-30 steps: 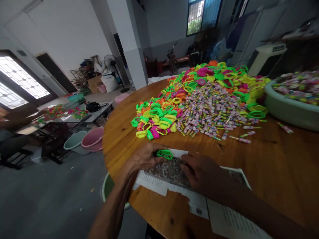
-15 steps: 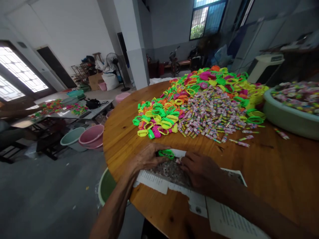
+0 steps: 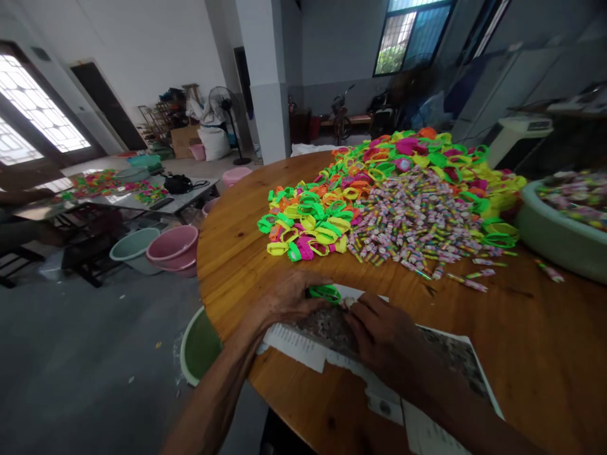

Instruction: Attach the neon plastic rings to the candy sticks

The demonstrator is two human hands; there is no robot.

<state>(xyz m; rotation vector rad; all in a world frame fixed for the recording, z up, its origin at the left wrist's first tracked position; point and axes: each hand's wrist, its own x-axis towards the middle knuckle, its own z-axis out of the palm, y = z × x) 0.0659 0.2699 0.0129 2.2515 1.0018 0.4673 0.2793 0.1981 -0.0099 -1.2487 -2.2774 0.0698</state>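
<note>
My left hand (image 3: 291, 297) grips a bright green plastic band (image 3: 325, 292), shaped like a toy watch strap, between thumb and fingers. Beside it, the fingertips of my right hand (image 3: 377, 322) pinch a small pale wrapped roll (image 3: 348, 303) at the band's right end. Whether the roll touches the band is hard to make out. Both hands are over a dark speckled board (image 3: 327, 327) with printed paper (image 3: 294, 346) around its edges. Beyond them lie a heap of coloured bands (image 3: 310, 221) and a pile of small pink-and-white wrapped rolls (image 3: 412, 221).
On the round wooden table (image 3: 232, 253), a pale green tub (image 3: 559, 234) full of wrapped rolls stands at the right. A green basin (image 3: 202, 347) is below the left edge. Pink (image 3: 173, 249) and teal (image 3: 135, 249) basins sit farther left. Another person's arm (image 3: 28, 196) is at a far table.
The camera view has shifted slightly, moving the table contents right in the picture. Both hands stay close together, with the green band still in my left hand.
</note>
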